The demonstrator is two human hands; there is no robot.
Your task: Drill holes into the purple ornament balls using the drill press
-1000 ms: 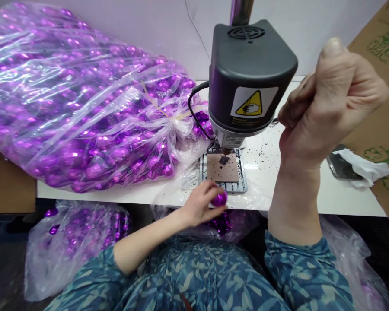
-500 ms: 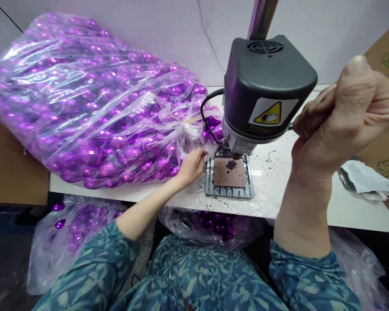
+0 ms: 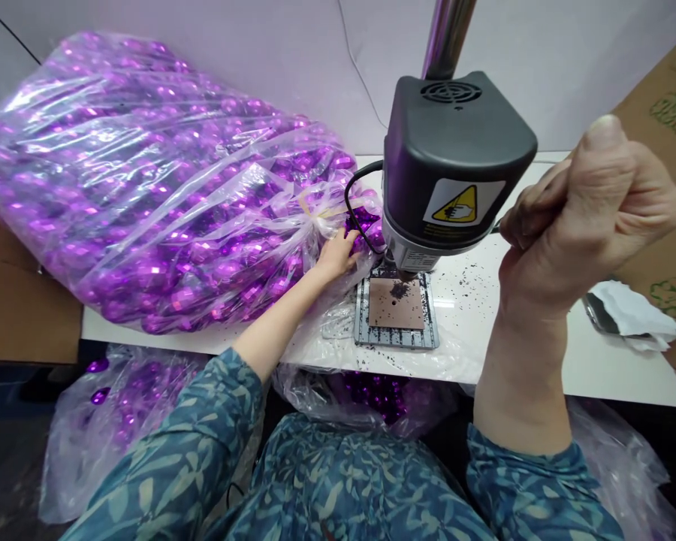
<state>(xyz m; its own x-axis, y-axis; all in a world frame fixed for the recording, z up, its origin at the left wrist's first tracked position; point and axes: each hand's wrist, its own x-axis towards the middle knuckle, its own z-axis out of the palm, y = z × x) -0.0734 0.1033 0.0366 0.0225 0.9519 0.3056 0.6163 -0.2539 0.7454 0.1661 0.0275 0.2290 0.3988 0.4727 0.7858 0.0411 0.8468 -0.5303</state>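
Observation:
A dark bench drill press (image 3: 456, 150) with a yellow warning label stands before me. My right hand (image 3: 591, 210) is closed around its feed handle, mostly hidden in the fist; a bit of the rod shows beside the fingers. Beneath the drill head, a brown board (image 3: 395, 308) with a small hole lies on the slotted metal base (image 3: 360, 334), with dark shavings scattered over it. My left hand (image 3: 338, 254) reaches, fingers apart, to the shiny purple balls (image 3: 369, 218) behind the knot of a large clear bag (image 3: 174, 188). Whether its fingers touch a ball I cannot tell.
The bulging bag of purple faceted balls fills the left of the white table (image 3: 625, 376). More plastic bags (image 3: 113, 421) with purple balls hang below the front edge. At right lie a white tissue (image 3: 634, 312) on a dark flat object and a cardboard box (image 3: 659, 225).
My left hand has moved forward from beside the metal base to the balls by the bag's knot, its fingers spreading. My right hand keeps its grip on the handle. The view has shifted slightly.

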